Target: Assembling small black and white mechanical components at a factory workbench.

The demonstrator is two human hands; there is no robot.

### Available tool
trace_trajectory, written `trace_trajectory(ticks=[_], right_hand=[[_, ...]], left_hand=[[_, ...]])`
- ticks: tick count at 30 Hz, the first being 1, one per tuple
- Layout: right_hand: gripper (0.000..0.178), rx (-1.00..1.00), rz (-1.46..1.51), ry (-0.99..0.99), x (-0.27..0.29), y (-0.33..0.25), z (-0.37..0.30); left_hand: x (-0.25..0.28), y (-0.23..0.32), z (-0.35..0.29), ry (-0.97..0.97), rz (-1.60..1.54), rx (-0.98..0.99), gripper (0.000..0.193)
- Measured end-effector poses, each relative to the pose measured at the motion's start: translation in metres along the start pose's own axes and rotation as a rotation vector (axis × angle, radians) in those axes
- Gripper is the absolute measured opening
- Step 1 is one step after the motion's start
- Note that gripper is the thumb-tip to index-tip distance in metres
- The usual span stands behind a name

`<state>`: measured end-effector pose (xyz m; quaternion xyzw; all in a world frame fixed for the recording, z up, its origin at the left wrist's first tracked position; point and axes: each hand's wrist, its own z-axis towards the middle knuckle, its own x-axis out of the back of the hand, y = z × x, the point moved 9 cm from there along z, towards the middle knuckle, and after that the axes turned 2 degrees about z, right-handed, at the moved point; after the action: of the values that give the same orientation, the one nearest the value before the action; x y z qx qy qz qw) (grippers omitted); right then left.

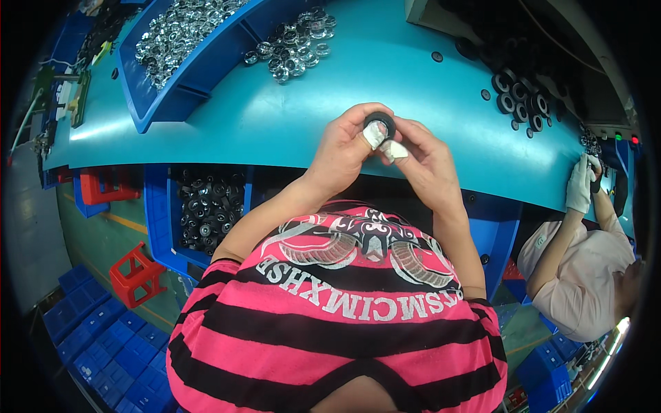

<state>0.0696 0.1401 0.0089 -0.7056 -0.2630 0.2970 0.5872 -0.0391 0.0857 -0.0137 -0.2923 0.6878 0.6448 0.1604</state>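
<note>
Teal tabletop (289, 124) is stretched across the upper view; a long blue bin (184, 95), filled with glossy clear-silvery rings (182, 38), is set at its left, with a loose heap (292, 55) of similar pieces left beside it. Under the near edge, a blue crate (159, 220) is loaded with dark wheel-like parts (206, 210). The left hand (342, 148) and right hand (430, 164) are held close together, and the black tyre-like ring (388, 122) is held up between them, over the table's near edge. It is grasped by both: the left thumb, wrapped in white tape (374, 135), is laid over its lower-left face; its right side is steadied by the right fingers, contact behind hidden. Judged light, fairly stiff, perhaps slightly rubbery, not easily broken; slipping is possible if smooth. Best pinched by the outer rim at opposite sides.
</note>
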Motion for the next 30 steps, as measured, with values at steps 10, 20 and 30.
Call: trace_trajectory(ticks=[10, 20, 30], right_hand=[[0.043, 0.236, -0.29, 0.167, -0.006, -0.03, -0.005], [0.04, 0.333, -0.501, 0.201, -0.003, -0.037, -0.004], [0.041, 0.221, -0.355, 0.246, -0.003, -0.032, -0.007]], left_hand=[[0.001, 0.014, 0.003, 0.066, 0.226, -0.157, 0.029], [0.001, 0.012, 0.003, 0.087, 0.196, -0.144, 0.027], [0.003, 0.013, 0.009, 0.128, 0.371, -0.118, 0.024]])
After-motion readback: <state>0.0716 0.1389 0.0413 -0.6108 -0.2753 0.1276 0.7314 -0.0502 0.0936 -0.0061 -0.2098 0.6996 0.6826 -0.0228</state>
